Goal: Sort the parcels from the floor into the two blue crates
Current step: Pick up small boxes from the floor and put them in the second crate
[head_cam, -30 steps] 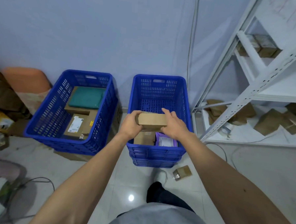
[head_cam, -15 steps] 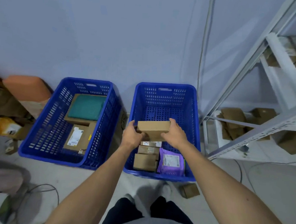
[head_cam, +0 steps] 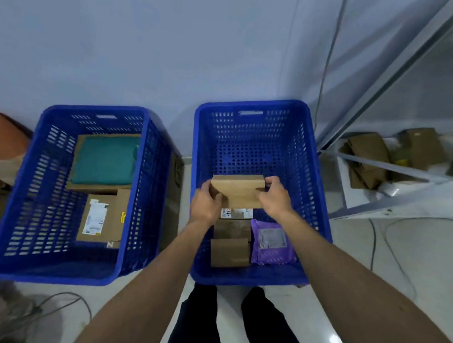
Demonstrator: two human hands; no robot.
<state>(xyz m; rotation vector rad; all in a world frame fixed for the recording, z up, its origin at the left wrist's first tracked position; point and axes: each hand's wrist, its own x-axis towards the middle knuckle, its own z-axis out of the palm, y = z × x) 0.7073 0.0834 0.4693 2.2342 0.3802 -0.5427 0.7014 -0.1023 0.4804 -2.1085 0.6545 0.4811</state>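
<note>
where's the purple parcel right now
In the head view, the purple parcel lies in the right blue crate, near its front right corner, beside a brown box.

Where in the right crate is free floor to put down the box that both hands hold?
The right crate is bare at the back, between its far wall and the brown box held by the left hand and right hand. The near part is crowded: small cardboard parcels beside a purple mailer.
</note>
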